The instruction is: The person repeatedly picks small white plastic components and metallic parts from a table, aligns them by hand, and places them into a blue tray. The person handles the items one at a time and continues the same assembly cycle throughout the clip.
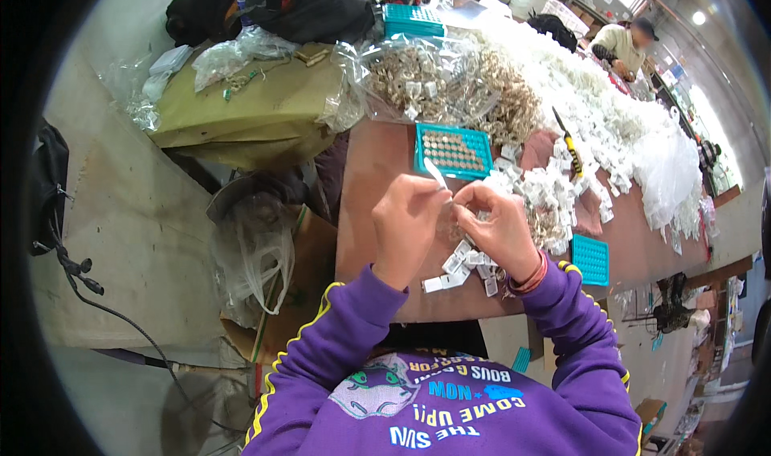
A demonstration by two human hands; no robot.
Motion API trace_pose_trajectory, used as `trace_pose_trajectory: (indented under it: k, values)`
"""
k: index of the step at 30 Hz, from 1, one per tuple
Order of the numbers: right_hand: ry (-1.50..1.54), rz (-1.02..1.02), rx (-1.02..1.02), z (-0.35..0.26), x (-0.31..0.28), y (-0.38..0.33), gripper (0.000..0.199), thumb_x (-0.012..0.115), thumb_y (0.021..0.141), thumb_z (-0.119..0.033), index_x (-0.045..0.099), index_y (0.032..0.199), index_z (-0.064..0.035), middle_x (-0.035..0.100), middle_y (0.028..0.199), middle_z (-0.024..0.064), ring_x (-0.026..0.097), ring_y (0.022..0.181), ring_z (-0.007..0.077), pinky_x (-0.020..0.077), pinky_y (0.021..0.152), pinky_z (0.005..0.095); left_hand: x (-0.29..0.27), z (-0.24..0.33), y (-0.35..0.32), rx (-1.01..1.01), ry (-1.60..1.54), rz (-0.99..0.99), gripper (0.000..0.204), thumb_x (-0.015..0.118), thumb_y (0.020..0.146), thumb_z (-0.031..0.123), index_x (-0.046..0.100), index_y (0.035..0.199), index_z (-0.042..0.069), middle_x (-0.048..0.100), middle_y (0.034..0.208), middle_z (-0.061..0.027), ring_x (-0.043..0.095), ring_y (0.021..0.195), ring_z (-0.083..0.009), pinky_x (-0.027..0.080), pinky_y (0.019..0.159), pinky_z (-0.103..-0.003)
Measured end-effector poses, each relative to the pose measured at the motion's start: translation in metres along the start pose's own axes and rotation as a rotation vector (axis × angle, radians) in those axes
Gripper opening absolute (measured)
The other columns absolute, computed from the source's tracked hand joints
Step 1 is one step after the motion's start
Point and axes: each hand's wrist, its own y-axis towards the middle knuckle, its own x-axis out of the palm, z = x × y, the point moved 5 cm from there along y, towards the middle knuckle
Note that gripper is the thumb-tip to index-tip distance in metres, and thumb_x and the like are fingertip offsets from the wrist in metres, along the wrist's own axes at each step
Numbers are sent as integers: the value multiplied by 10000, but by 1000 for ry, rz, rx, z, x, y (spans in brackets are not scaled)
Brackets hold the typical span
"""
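Over the near part of the brown table, both my hands are close together with their fingertips almost meeting. My left hand (408, 219) is closed on a slim white pointed piece (434, 172), which sticks up past the fingers. My right hand (499, 221) is closed in a pinch; whatever lies between its thumb and finger is too small to make out. Just beyond the fingertips sits a teal tray (417, 160) with rows of small round metallic pieces (450, 148). Below my hands lie several small white plastic pieces (454, 271), partly hidden by my right hand.
Right of my hands are a loose pile of white pieces (546, 191), a yellow-and-black cutter (573, 152) and another teal tray (590, 259). A clear bag of beige parts (409, 78) and a large white heap (594, 94) lie farther back. A person (622, 48) works at the far right.
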Motion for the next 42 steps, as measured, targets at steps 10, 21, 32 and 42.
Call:
trace_pose_trajectory:
  k: [10,21,32,42]
  values:
    - [-186,93,-50,-5,-3,2,75,632,798,-17,621,867,12,642,709,77,639,672,97,507,642,250,3,-11,0,-164,-276,-20,122,679,856,12,573,912,30,632,862,-38,609,792,-97,496,715,-245]
    - [-59,26,-80,0,18,0,69,610,825,4,622,890,26,638,716,46,621,690,77,497,630,235,13,-40,-7,-555,-862,-46,97,556,979,137,547,975,40,651,975,-73,631,905,-132,504,808,-265]
    - [-336,177,-157,62,-70,61,134,653,866,-124,699,968,-49,683,892,109,683,742,213,529,668,317,21,-34,-8,-649,-946,-94,113,490,1010,196,497,1043,87,631,985,-91,588,786,-138,508,683,-289]
    - [-562,0,-198,97,-45,74,109,677,800,-131,695,870,-49,630,840,120,635,800,310,505,720,394,22,-40,-8,-714,-832,-80,110,495,1011,196,513,1037,90,631,961,-70,462,595,-58,405,499,-188]
